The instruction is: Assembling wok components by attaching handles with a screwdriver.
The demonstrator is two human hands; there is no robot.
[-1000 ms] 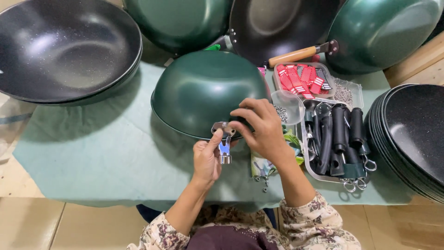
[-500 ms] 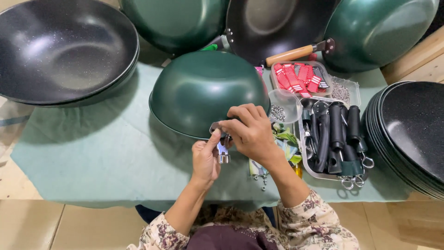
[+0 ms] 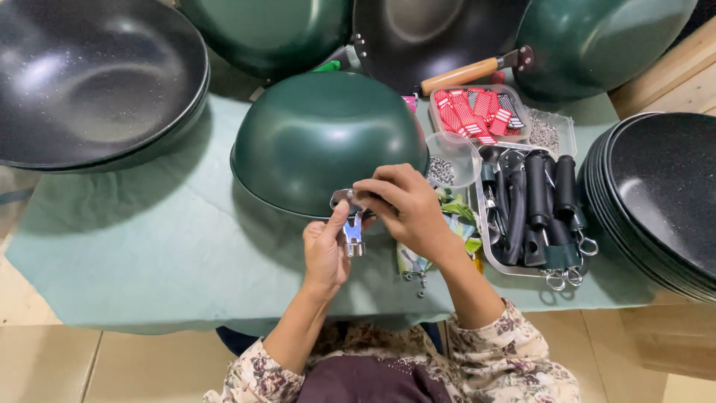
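A dark green wok (image 3: 321, 138) lies upside down on the green cloth in front of me. My left hand (image 3: 326, 250) pinches a small silver metal bracket (image 3: 352, 237) just under the wok's near rim. My right hand (image 3: 406, 209) has its fingers closed on the upper part of that bracket, where it meets the rim. What the right fingertips hold is hidden.
A large black wok (image 3: 89, 82) sits far left. More green and black woks (image 3: 597, 41) line the back, one with a wooden handle (image 3: 466, 72). A tray of black handles (image 3: 533, 209), a box of red tags (image 3: 477, 112), a tub of screws (image 3: 447, 168) and stacked black pans (image 3: 664, 194) lie right.
Both hands stay at the wok's near rim with the bracket. My right fingers have shifted slightly lower and left over it. The view has drifted a little.
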